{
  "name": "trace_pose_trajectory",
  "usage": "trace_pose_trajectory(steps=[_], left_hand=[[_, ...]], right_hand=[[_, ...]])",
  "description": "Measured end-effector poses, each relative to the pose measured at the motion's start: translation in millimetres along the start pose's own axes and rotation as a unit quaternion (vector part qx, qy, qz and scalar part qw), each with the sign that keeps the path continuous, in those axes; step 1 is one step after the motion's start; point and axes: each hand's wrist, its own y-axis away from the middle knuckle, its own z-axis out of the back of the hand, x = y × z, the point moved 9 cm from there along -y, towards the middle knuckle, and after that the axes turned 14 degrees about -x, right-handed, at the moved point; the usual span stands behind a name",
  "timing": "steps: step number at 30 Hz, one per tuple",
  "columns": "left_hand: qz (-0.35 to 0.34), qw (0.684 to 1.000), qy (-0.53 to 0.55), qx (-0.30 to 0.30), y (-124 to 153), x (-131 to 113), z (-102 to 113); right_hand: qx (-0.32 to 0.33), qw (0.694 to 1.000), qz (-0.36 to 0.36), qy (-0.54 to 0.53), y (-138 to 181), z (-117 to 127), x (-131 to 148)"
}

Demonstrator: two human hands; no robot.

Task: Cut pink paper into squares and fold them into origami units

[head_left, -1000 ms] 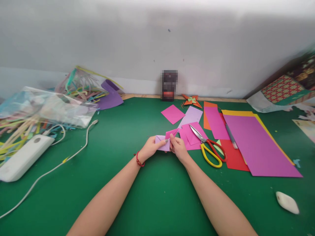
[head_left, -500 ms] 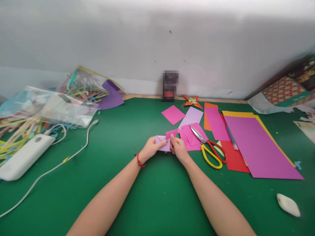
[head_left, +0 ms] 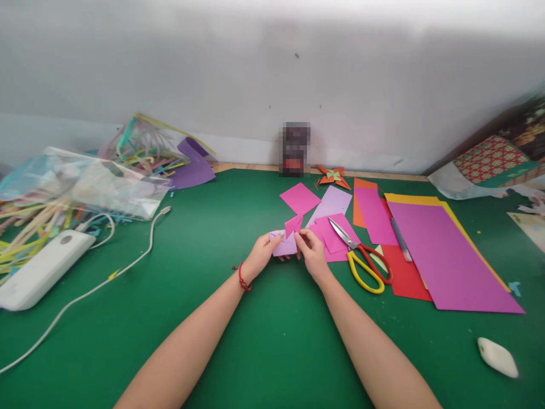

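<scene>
A small folded paper piece (head_left: 284, 245), lilac with a pink flap (head_left: 293, 225) standing up from it, is held between both hands above the green table. My left hand (head_left: 262, 253) pinches its left side, thumb on top; a red bracelet (head_left: 243, 278) circles that wrist. At the right edge, my right hand (head_left: 312, 250) grips the same paper with thumb and fingers. Just beyond lie a pink paper square (head_left: 300, 198) and a lilac sheet (head_left: 331, 205). Scissors (head_left: 357, 250) with red and yellow handles rest partly on pink paper (head_left: 334, 233) right of my right hand.
Purple paper (head_left: 455, 258) over yellow and red sheets (head_left: 409, 278), with a pen (head_left: 400, 238), lies to the right. An orange paper star (head_left: 334, 175) sits near the wall. Leftward are a power bank (head_left: 46, 270), a cable (head_left: 85, 296) and colored strips under a plastic bag (head_left: 93, 182).
The pink flap now stands more upright, and the folded paper has turned and risen slightly. My right hand has shifted slightly right along its edge. The left hand keeps its grip.
</scene>
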Motion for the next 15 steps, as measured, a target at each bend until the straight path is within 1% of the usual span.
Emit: trace_pose_trajectory(steps=[3,6,10,12,15], left_hand=[[0.003,1.0,0.021,-0.023,-1,-2,5],[-0.01,0.998,0.002,-0.055,-3,-5,12],[-0.001,0.999,-0.028,-0.046,-5,-3,12],[0.009,0.999,-0.017,-0.046,-6,0,13],[0.016,0.999,-0.002,-0.049,-6,1,14]], right_hand=[[0.027,1.0,-0.015,0.004,-3,1,-1],[0.075,0.996,-0.037,0.014,-1,-4,-1],[0.139,0.989,-0.051,0.017,6,-13,5],[0.146,0.988,-0.05,0.011,9,-15,7],[0.126,0.991,-0.04,0.016,9,-13,7]])
